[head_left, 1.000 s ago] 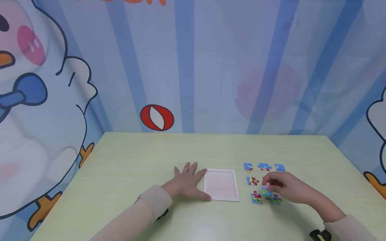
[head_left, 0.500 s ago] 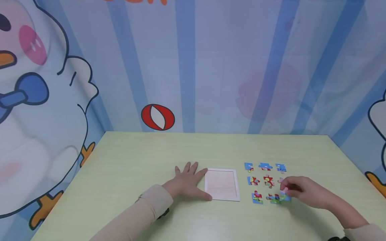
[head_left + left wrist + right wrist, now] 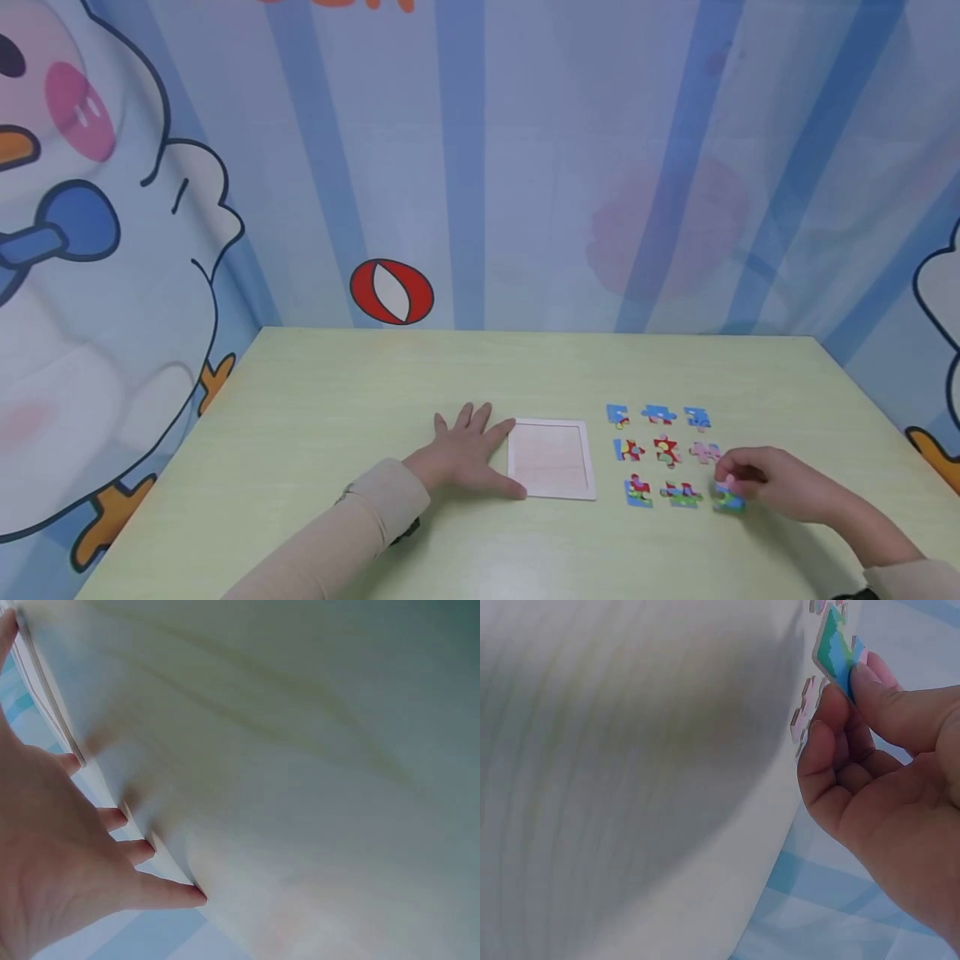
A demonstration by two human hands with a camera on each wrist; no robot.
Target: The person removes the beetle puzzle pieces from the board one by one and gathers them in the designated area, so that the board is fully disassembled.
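My right hand (image 3: 780, 483) pinches a green and blue puzzle piece (image 3: 837, 654) between thumb and fingers, at the near right corner of a group of pieces. In the right wrist view the piece is tilted, its edge toward the table. To its left lies a green and red piece (image 3: 681, 494); just behind is a pink piece (image 3: 704, 452). My left hand (image 3: 468, 461) is spread on the table, thumb and index finger touching the left side of a square puzzle frame (image 3: 590, 467) with a pale pink inside. The left wrist view shows the fingers from the side.
Other puzzle pieces lie in rows right of the frame, among them a red one (image 3: 666, 451), a blue one (image 3: 658, 414) and a corner piece (image 3: 638, 492). The pale table (image 3: 360, 367) ends at a blue striped cloth backdrop (image 3: 525, 167).
My right hand has moved to the right with the green and blue piece, from above the middle of the group to its near right corner. The left hand and the frame stay put.
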